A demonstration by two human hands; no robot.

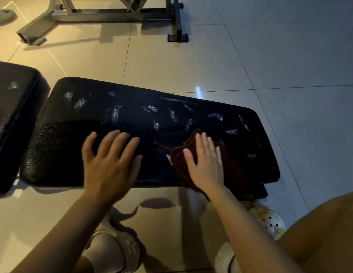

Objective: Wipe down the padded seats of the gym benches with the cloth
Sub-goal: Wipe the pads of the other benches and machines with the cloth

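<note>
The right hand (206, 164), fingers flat, is pressing the dark red cloth (183, 160) onto the near edge of the black bench pad (132, 119) while the left hand (110, 160) is resting open alongside, and whitish smears across the far side suggest most wiping is remaining, including the neighbouring pad (12, 107).

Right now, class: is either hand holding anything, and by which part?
Nothing is gripped. The right hand presses flat on the middle of the cloth; the left hand rests open on the bench pad.

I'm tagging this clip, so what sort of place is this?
Most likely a gym: a black padded bench seat with worn patches, a grey steel equipment frame on the pale tiled floor, and a grey weight plate nearby.
</note>
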